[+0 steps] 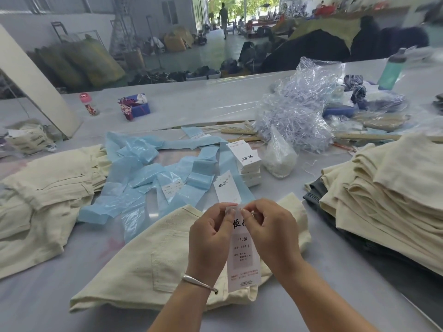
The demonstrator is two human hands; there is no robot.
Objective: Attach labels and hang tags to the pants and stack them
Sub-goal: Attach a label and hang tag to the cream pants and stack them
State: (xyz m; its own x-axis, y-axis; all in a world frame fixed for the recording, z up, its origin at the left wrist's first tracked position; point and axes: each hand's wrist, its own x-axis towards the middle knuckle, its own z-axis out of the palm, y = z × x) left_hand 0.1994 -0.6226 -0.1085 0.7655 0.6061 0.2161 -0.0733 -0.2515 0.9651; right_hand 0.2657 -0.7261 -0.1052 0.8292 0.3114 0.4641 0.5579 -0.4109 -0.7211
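Pinching hang tag (243, 250) between both hands, above pants (134, 267)

Two bare forearms rise from the bottom edge of the frame toward its lower middle, with no sleeve on either one. The left hand (211, 233) and the right hand (271, 228) wear no gloves, and no rings show on the fingers in view. The fingernails are short and unpainted. One ornament only — a slim silver bangle (199, 282) round the left wrist, smooth and plain, thicker along its middle and narrowing to a small dark end at its right side.
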